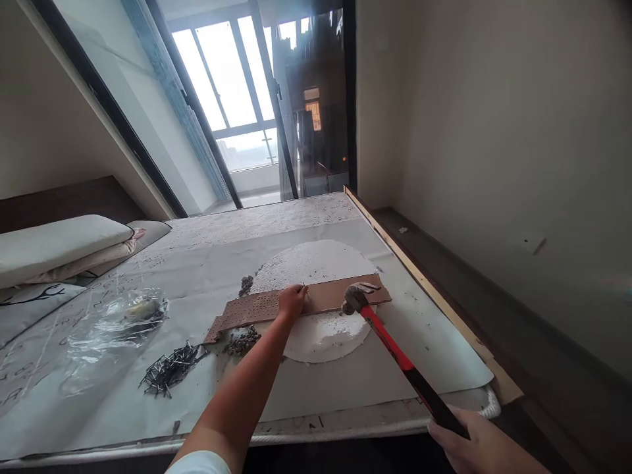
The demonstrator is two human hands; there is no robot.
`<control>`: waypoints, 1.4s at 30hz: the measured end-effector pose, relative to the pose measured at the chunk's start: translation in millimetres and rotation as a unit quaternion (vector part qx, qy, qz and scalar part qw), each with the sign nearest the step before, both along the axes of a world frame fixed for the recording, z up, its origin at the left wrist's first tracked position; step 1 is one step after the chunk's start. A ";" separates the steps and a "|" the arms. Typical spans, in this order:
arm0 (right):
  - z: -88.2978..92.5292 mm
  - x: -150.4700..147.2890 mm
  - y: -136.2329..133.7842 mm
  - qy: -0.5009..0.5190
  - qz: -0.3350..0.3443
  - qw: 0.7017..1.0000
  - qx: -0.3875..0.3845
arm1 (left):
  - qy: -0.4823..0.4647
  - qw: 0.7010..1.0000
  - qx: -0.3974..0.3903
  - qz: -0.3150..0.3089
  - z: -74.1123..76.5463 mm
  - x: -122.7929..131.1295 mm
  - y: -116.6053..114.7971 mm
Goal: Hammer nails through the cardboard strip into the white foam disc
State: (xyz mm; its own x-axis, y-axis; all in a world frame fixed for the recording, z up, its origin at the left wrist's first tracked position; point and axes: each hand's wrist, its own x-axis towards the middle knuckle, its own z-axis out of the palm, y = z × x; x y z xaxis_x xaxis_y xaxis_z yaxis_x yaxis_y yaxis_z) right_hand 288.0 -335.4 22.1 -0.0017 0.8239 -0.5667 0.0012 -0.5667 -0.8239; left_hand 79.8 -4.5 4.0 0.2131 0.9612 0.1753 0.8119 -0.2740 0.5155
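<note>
My left hand (292,301) pinches a thin nail (305,291) upright on a brown strip (330,296) studded with many small nail heads along its left half. The strip lies across a white round disc (320,336). My right hand (474,438) grips the black end of a red-handled claw hammer (395,349). The hammer's steel head (353,297) rests on the strip, a little to the right of the nail.
A pile of loose nails (170,368) and a clear plastic bag (123,316) lie left on the paper-covered surface (345,382). Small dark heaps (241,341) sit by the strip. A wooden batten (419,276) lines the right edge. Folded cushions (59,247) lie far left.
</note>
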 end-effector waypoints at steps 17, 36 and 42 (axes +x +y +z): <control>81.6 -29.8 115.8 -0.077 0.113 0.991 0.006 | 0.035 0.999 0.008 0.008 -4.9 -1.5 -8.3; 70.6 -56.6 135.3 -0.138 0.104 0.985 0.008 | 0.011 1.000 0.000 -0.002 -4.8 -6.3 -14.8; 72.8 -55.1 130.5 -0.126 0.112 0.982 0.083 | 0.006 1.000 0.012 -0.014 -9.2 -6.8 -12.9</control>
